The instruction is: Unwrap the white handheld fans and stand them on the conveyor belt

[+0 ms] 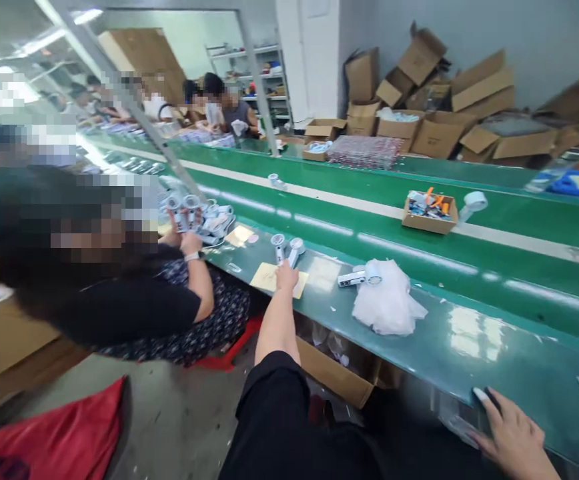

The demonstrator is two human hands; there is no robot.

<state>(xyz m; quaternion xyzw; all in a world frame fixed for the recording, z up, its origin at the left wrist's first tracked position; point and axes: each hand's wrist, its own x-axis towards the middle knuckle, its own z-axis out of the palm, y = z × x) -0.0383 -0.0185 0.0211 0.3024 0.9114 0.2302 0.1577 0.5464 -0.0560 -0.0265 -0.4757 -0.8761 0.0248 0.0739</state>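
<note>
My left hand reaches forward over the bench, its fingers closed around the handle of a white handheld fan with a round head. A second handheld fan stands close beside it, touching or nearly touching my fingers. Under that hand lies a yellowish paper sheet. To the right, another handheld fan rests against a pile of thin white bags. My right hand lies at the bench's near edge with fingers apart, beside a dark patch I cannot make out and some clear plastic.
A co-worker sits at left, hands among several fans. Across the green belt stand a small carton of parts and another fan. An open carton sits below the bench. Cardboard boxes crowd the wall.
</note>
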